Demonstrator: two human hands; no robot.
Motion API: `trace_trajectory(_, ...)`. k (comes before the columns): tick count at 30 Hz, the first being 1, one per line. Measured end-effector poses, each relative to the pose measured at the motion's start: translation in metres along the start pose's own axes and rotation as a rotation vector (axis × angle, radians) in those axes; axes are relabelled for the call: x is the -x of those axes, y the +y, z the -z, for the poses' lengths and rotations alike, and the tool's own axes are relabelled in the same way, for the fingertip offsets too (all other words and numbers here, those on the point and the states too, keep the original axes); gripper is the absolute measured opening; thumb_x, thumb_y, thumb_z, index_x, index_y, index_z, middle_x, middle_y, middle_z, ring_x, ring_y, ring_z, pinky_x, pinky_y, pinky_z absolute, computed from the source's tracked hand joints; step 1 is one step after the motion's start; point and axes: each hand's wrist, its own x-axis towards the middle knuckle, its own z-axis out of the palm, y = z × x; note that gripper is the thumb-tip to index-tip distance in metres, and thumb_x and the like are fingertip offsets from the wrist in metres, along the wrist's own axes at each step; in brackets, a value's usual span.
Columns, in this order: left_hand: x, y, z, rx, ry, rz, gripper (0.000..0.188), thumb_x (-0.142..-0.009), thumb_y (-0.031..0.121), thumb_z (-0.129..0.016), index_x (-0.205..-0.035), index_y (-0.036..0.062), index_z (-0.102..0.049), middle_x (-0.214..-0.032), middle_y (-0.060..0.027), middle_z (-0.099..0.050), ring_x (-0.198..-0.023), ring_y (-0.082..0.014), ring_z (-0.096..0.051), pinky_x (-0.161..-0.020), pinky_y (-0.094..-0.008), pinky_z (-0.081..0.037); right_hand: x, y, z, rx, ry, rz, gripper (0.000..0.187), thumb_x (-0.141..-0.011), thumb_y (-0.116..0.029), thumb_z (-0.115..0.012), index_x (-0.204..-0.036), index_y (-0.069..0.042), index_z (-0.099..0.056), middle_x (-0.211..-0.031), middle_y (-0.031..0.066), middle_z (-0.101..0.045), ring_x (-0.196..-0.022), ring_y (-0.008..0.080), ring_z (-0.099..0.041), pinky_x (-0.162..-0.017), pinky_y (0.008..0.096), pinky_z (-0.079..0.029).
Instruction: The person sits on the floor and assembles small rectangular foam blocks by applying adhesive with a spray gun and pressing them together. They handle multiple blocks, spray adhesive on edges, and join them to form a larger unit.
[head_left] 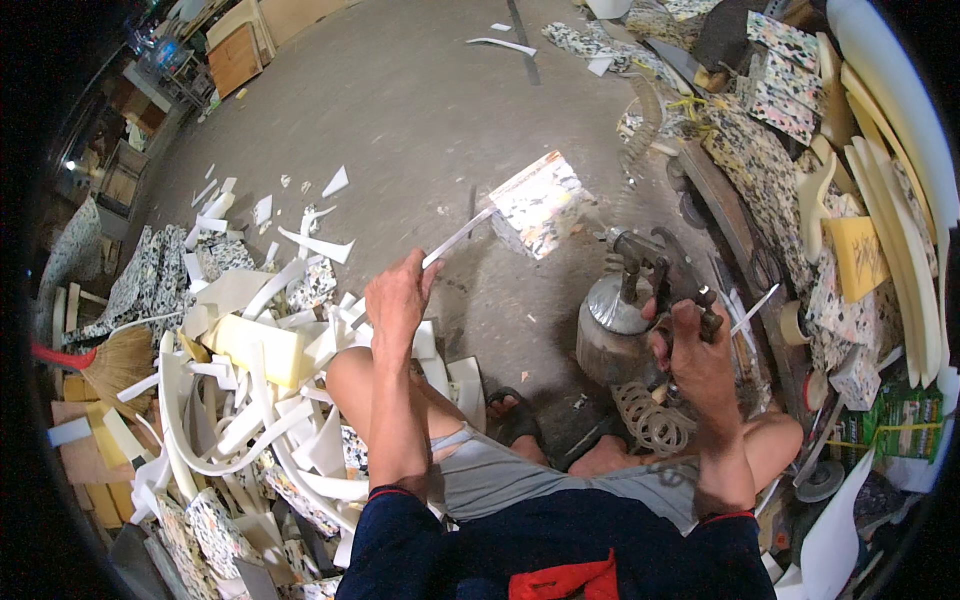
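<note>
My left hand [397, 295] is closed around the near end of a thin whitish strip [462, 236]. The strip's far end meets the left side of a speckled foam block [545, 208]; whether the two are joined, I cannot tell. A pale layer runs along the block's upper left edge. In my right hand [697, 345] is a spray gun [630, 262], gripped by its handle, its nozzle toward the far left, near the block. Under the gun hangs a metal cup [612, 335]. A coiled clear hose [655, 418] lies below the right hand, partly hidden.
White foam offcuts [235, 370] pile up on my left, beside a straw broom [118, 365]. On the right stand speckled foam slabs [765, 165], curved cream foam pieces [895, 255] and a yellow foam block [855, 258]. Scraps dot the grey floor [390, 120].
</note>
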Motion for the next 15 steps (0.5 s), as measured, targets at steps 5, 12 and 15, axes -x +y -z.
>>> trace_trajectory(5,0.001,0.001,0.000,0.016,-0.023,0.056,0.040,-0.095,0.045,-0.063,-0.088,0.0057,-0.059,-0.072,-0.0196,-0.065,-0.073,-0.0438,-0.064,-0.061,-0.0501,-0.049,0.006,0.004,0.006,0.121,0.076,0.056,0.057,-0.098,-0.058,-0.056,-0.106,-0.003,-0.064,-0.076,0.0014,-0.062,-0.058,0.0065,-0.049,-0.050,0.0238,-0.037)
trace_trajectory(12,-0.002,-0.002,-0.005,0.359,-0.001,0.236,0.042,-0.093,0.043,-0.067,-0.095,0.0010,-0.062,-0.074,-0.0238,-0.066,-0.073,-0.0437,-0.066,-0.066,-0.0494,-0.049,0.021,0.003,0.012,0.108,0.062,-0.072,0.061,-0.094,-0.060,-0.063,-0.111,-0.002,-0.067,-0.074,-0.0030,-0.059,-0.061,0.0040,-0.048,-0.054,0.0213,-0.037)
trace_trajectory(15,-0.002,-0.001,-0.011,0.408,0.020,0.275,0.040,-0.090,0.039,-0.070,-0.093,0.0004,-0.061,-0.079,-0.0231,-0.065,-0.075,-0.0424,-0.065,-0.067,-0.0496,-0.049,0.025,0.003,0.009,0.112,0.015,-0.021,0.058,-0.095,-0.057,-0.063,-0.112,-0.002,-0.069,-0.069,-0.0049,-0.055,-0.061,0.0033,-0.047,-0.054,0.0209,-0.036)
